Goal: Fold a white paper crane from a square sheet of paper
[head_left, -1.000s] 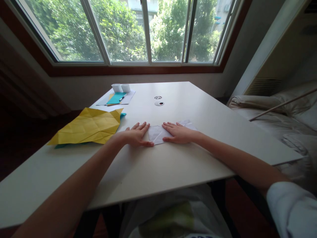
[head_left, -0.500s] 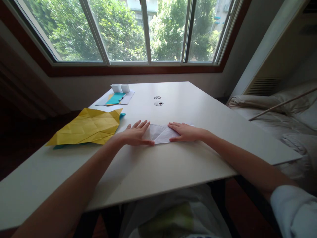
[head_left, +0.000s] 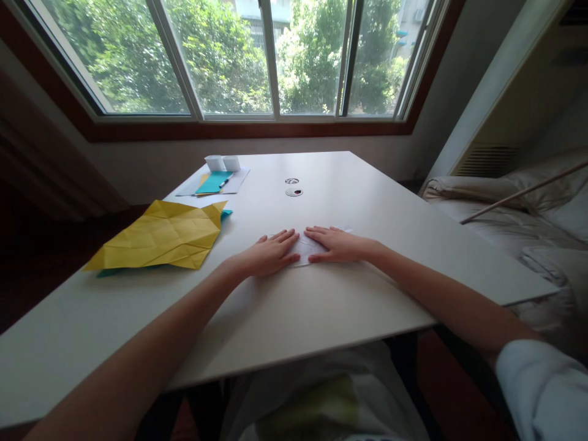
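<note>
- Pressing flat on a white folded paper (head_left: 307, 250), the left hand (head_left: 271, 255) and the right hand (head_left: 337, 244) lie side by side on the white table (head_left: 321, 306).
- Both hands are fully open, palms down, fingers stretched out; neither one grips anything, they only rest on the paper.
- The fingertips of both hands point toward each other and almost meet over the paper, so only a small part of the paper shows between them.
- The paper lies near the middle of the table, closer to the person than the two round cable holes (head_left: 293, 187).
- To the left of the paper, well apart from it, a big creased yellow sheet (head_left: 160, 236) lies on the table, with a teal sheet (head_left: 226, 214) showing under its edge.
- Beyond the yellow sheet, at the far side of the table, there are a teal card (head_left: 211, 182) with a pen (head_left: 225, 182) on white sheets and two small white boxes (head_left: 223, 162).
- A white sleeve (head_left: 542, 386) covers the right upper arm.
</note>
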`<state>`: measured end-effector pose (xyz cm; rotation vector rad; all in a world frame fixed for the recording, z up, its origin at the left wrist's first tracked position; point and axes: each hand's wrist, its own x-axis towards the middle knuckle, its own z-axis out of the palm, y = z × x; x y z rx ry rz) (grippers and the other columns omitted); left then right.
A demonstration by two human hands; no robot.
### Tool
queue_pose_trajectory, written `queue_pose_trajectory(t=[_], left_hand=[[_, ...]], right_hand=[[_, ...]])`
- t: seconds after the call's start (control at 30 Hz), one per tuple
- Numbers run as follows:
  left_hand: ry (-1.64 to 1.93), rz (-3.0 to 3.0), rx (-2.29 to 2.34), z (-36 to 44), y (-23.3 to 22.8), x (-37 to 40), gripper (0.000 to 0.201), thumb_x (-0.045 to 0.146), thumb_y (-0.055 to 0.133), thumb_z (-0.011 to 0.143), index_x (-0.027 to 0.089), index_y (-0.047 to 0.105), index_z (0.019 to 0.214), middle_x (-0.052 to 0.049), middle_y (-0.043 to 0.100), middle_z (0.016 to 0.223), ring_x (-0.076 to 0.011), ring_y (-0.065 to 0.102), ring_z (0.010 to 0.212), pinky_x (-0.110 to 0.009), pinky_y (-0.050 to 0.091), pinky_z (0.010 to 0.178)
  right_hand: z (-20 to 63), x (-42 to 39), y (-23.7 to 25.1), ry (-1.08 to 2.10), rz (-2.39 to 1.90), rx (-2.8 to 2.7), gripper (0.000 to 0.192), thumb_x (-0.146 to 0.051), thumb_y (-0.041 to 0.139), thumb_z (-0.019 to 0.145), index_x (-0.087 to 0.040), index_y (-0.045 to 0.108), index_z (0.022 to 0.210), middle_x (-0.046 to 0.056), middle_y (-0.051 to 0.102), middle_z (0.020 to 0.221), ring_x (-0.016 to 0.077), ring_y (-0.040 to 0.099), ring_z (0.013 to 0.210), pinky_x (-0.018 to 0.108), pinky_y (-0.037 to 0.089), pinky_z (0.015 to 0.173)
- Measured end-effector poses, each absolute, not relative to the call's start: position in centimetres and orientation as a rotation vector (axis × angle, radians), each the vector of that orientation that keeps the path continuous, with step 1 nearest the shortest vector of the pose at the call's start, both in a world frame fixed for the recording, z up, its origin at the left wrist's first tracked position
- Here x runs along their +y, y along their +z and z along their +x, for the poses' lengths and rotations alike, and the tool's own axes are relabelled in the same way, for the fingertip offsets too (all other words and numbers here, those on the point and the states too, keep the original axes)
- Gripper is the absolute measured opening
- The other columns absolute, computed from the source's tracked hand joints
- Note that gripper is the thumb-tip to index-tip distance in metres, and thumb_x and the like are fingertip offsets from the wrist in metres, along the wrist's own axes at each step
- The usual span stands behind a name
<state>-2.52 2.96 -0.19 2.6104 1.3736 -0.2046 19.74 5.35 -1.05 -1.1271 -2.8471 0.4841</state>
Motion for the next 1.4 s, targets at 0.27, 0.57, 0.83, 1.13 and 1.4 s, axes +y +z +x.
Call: queue_pose_trajectory(t=[0.27, 0.57, 0.83, 1.13, 1.4], left_hand=[[-0.335, 2.449, 1.485, -3.1, 0.6, 2.8, 0.085, 0.071, 0.017, 0.080, 0.018, 0.000, 0.145, -0.009, -0.002, 0.150, -0.0275, 0.002, 0.138, -0.054, 0.015, 0.105], [-0.464, 2.356, 1.565, -4.3, 1.4, 3.0, 0.099, 0.076, 0.028, 0.073, 0.014, -0.002, 0.145, -0.012, -0.003, 0.149, -0.0318, 0.001, 0.138, -0.057, 0.016, 0.103], [-0.551, 2.316, 1.611, -5.2, 1.8, 3.1, 0.108, 0.080, 0.034, 0.067, 0.015, -0.004, 0.144, -0.009, -0.007, 0.150, -0.0323, -0.004, 0.137, -0.057, 0.013, 0.105], [-0.406, 2.414, 1.718, -8.0, 1.1, 5.2, 0.102, 0.080, 0.030, 0.067, 0.017, 0.013, 0.145, -0.012, 0.005, 0.151, -0.0340, 0.001, 0.137, -0.049, 0.013, 0.106], [-0.355, 2.446, 1.626, -8.3, 1.3, 5.4, 0.101, 0.080, 0.036, 0.066, 0.019, 0.017, 0.144, -0.013, 0.012, 0.150, -0.0330, 0.005, 0.137, -0.045, 0.014, 0.107]], right_hand=[[22.8, 6.4, -0.2, 0.623, -1.362, -2.869, 0.097, -0.073, 0.045, 0.070, -0.019, 0.014, 0.145, 0.010, 0.013, 0.150, 0.0309, 0.011, 0.138, 0.051, 0.014, 0.110], [27.5, 7.7, 1.6, 0.631, -1.613, -2.911, 0.106, -0.069, 0.060, 0.059, -0.016, 0.022, 0.143, 0.013, 0.021, 0.148, 0.0350, 0.019, 0.135, 0.052, 0.018, 0.109], [28.0, 8.1, 1.6, 0.619, -1.630, -2.892, 0.115, -0.069, 0.067, 0.049, -0.014, 0.027, 0.142, 0.015, 0.024, 0.147, 0.0378, 0.017, 0.134, 0.049, 0.025, 0.108], [27.8, 8.6, 0.7, 0.516, -1.476, -2.826, 0.110, -0.070, 0.065, 0.051, -0.020, 0.028, 0.141, 0.010, 0.022, 0.149, 0.0346, 0.011, 0.137, 0.049, 0.019, 0.110], [26.5, 7.3, 2.1, 0.625, -1.225, -2.811, 0.074, -0.053, 0.065, 0.065, -0.027, 0.045, 0.131, 0.005, 0.041, 0.139, 0.0275, 0.035, 0.128, 0.041, 0.030, 0.106]])
